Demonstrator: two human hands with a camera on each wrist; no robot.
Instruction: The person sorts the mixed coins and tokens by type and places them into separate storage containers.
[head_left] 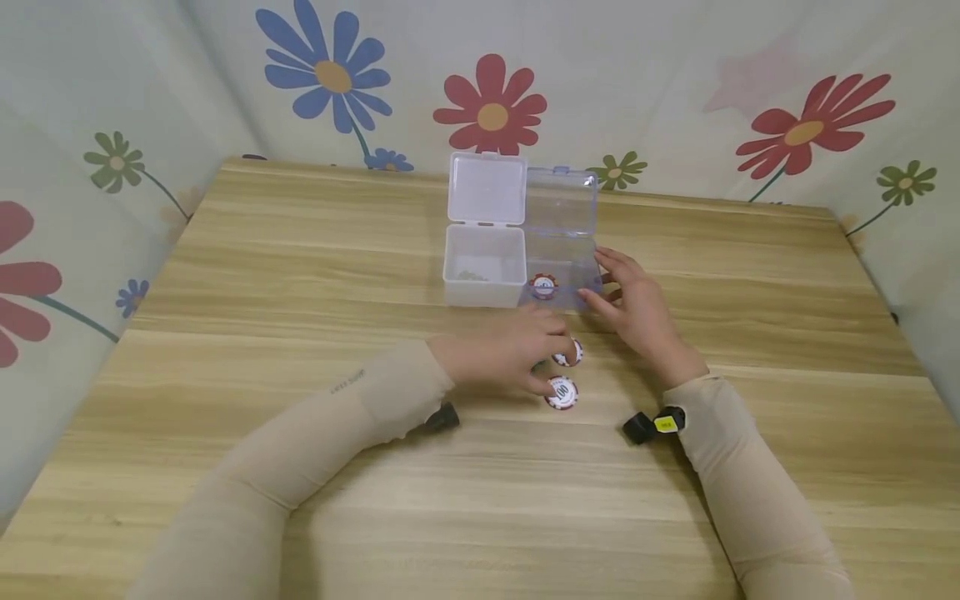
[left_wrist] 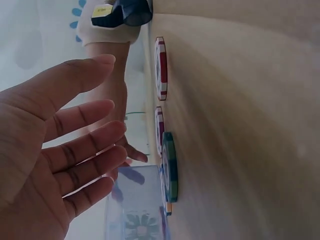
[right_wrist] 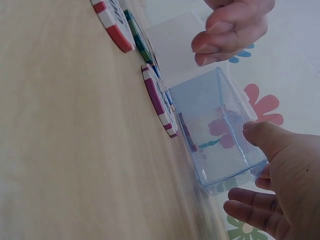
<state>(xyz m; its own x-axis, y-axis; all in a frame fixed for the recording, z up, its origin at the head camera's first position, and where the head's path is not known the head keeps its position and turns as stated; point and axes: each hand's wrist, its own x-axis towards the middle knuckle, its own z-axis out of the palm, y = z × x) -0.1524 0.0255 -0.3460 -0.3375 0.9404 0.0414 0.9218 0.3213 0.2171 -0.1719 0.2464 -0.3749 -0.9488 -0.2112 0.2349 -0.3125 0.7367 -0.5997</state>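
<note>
My left hand [head_left: 517,346] hovers over several poker chips, fingers spread and loosely bent, its palm holding nothing in the left wrist view. Closest to me lies a red-and-white 100 chip [head_left: 562,392]. Beyond it is a purple-and-white chip [right_wrist: 159,102], with a green chip [left_wrist: 170,167] beside it and an orange-blue one [left_wrist: 169,202] mostly hidden. At the right side of an open clear plastic box [right_wrist: 205,165] is my right hand [head_left: 637,310], thumb at the front rim, other fingers extended along the side. A red chip [head_left: 544,286] sits inside that box.
A frosted white box [head_left: 484,293] with its lid raised stands against the clear box's left side, something pale at its bottom. Flowered fabric [head_left: 645,75] hangs behind the wooden table [head_left: 525,517]. Black wrist cameras [head_left: 640,427] jut out beneath both forearms.
</note>
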